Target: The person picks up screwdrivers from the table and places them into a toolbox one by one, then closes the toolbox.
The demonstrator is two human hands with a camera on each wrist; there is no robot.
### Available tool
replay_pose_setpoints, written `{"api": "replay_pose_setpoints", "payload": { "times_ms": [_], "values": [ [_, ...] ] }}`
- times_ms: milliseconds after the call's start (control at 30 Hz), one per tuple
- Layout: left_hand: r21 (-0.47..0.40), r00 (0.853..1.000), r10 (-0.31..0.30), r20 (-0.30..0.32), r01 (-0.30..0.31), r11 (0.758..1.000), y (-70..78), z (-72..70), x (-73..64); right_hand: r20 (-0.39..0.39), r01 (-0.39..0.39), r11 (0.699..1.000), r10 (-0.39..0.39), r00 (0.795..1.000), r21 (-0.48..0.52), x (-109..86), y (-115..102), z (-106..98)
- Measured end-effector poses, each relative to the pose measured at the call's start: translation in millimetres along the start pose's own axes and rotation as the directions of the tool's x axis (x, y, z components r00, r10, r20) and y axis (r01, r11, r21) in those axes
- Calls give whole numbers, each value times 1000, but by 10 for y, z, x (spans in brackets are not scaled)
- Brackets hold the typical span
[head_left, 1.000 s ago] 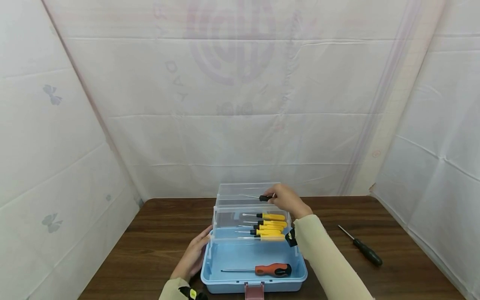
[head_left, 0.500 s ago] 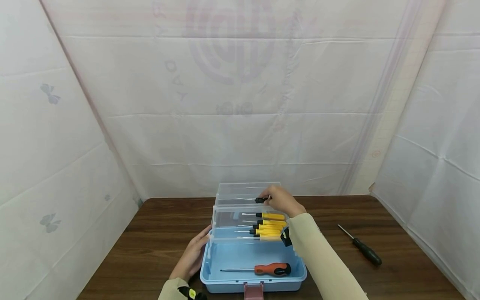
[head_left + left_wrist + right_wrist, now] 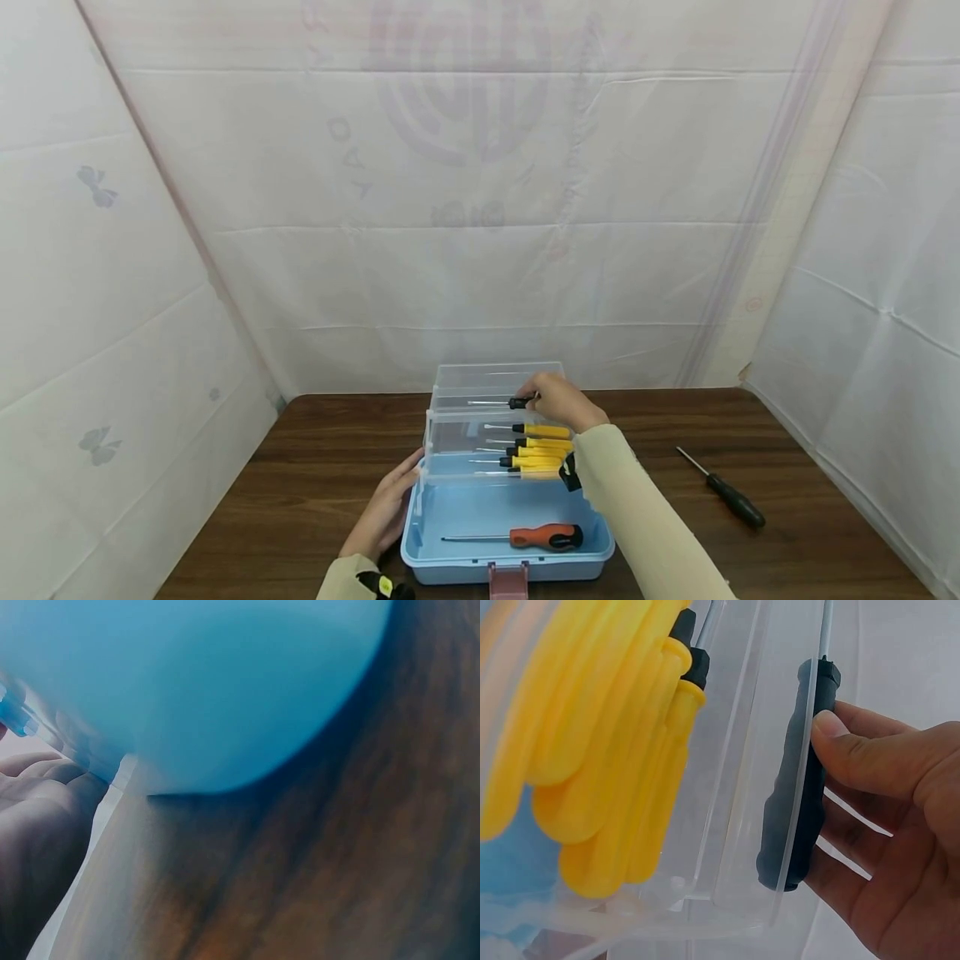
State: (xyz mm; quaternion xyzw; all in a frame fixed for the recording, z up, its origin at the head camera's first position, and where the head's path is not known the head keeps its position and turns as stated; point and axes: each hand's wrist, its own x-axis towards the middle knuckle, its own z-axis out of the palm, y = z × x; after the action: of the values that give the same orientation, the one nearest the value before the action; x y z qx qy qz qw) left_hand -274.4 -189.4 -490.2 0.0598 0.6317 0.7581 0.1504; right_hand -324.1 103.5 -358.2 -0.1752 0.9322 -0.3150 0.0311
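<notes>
Head: two hands (image 3: pixel 386 510) (image 3: pixel 560 402), two dark screwdrivers (image 3: pixel 517 403) (image 3: pixel 735 501)

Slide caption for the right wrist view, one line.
Right hand holding a black-handled screwdriver at a transparent tray, yellow handles at frame left.

The box (image 3: pixel 450 575) is smooth plastic with a soft sheen; its trays (image 3: pixel 452 432) are clear, glossy plastic. The latch (image 3: pixel 508 582) looks like plastic too. The yellow handles (image 3: pixel 549 432) are shiny plastic, the black handle (image 3: pixel 813 795) duller, nearly matt. Shafts (image 3: pixel 476 539) are smooth, bright metal. The bench (image 3: pixel 300 479) shows wood grain. Sheets (image 3: pixel 480 279) are creased, matt, cloth or plastic, hard to tell. Sleeves (image 3: pixel 630 500) are matt cloth.
</notes>
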Motion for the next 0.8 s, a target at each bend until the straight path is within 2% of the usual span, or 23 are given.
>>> {"api": "replay_pose_setpoints", "payload": {
  "times_ms": [300,800],
  "values": [
    [0,1000,5,-7,-5,1000,-4,-2,-8,2,13,1000,-13,1000,3,11,1,18],
    [-3,1000,0,-11,0,1000,9,3,-6,40,-12,1000,11,999,18,-15,22,9]
  ]
}}
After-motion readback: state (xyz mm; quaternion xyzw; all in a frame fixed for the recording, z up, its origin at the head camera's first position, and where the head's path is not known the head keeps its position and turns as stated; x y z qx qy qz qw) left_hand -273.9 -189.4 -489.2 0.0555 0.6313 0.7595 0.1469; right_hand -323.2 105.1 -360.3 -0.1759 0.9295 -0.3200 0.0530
